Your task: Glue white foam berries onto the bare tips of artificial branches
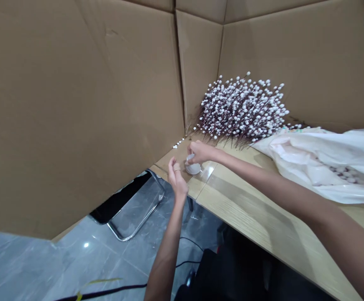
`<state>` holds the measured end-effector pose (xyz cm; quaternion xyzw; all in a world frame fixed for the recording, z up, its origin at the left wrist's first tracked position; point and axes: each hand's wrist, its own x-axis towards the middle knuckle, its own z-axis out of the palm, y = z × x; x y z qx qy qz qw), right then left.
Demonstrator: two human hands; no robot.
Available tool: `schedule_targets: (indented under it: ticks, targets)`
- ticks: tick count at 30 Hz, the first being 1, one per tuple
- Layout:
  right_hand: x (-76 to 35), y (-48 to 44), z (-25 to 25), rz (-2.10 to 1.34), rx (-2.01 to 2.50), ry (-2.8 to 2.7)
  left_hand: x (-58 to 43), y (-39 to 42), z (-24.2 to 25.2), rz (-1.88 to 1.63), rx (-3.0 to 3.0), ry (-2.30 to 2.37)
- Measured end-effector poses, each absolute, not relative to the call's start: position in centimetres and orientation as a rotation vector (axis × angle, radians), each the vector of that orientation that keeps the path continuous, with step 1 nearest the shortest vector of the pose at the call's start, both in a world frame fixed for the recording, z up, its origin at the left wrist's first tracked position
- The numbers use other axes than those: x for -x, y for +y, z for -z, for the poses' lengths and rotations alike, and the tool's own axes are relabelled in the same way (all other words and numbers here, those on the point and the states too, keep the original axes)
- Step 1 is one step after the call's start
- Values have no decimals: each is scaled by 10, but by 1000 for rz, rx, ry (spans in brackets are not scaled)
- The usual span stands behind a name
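My right hand reaches across the table corner, its fingers curled down at the rim of a small translucent cup. The cup stands on or just above the tabletop, partly hidden by those fingers. My left hand is to the left of the cup, at the table's edge, with fingers stretched upward and slightly bent, holding nothing visible. A pale band circles one of its fingers. Several loose white berries lie beyond both hands, along the foot of the cardboard.
Tall cardboard panels wall the left and back. A heap of white-berry stems lies in the corner of the wooden table. A white plastic bag rests at right. Below left is a metal-framed chair.
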<state>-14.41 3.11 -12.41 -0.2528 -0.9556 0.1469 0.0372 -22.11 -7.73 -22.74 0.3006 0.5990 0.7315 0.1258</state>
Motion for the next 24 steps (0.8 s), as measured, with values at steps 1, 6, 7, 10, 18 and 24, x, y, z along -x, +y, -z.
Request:
schedule_targets:
  ticks: [1,6,7,10,18,24]
  targets:
    - [142,29,124,-464,798,-2918,221,-76,229,-2129,-849,1730]
    - [133,23,128,-518,879,-2822,221,-67,229,-2106,-816,1690]
    - [131,22,129,-532,886,-2803,222,-65,229,-2076,-823,1687]
    - [127,21,134,-571,909,-2744,226,-56,229,-1917,-806,1655]
    - [116,14,148,-574,1003,-2570,235,-38,230,-1743,-807,1611]
    - [117,12,154,-650,1039,-2463,236,-38,223,-1689,-730,1541]
